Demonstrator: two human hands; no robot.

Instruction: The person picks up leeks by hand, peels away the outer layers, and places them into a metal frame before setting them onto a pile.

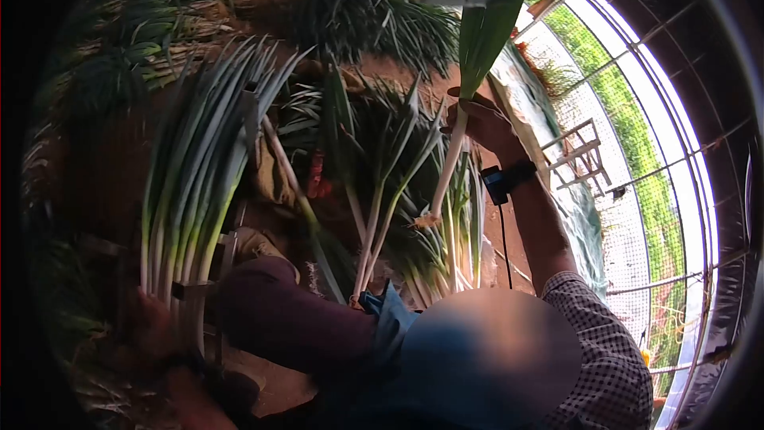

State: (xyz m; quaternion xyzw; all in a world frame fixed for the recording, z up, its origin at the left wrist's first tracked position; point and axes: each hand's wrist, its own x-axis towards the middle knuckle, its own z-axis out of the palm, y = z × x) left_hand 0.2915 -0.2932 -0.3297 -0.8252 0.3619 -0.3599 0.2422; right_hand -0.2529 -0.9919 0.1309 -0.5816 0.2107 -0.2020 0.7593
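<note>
Up at the right, my right hand is closed around a long green onion, gripping it where the white stalk meets the broad green leaves. Its leaves point away from me and its root end hangs toward me. On the left, a thick bundle of green onions stands in a metal frame, held between its uprights. My left hand is at the bundle's white lower stalks, dim and blurred, its fingers not clear. Loose green onions lie between my two hands.
Heaps of green onions cover the soil floor farther off, with another pile at the upper left. My bent knee is beside the frame. A mesh wall with metal bars curves along the right.
</note>
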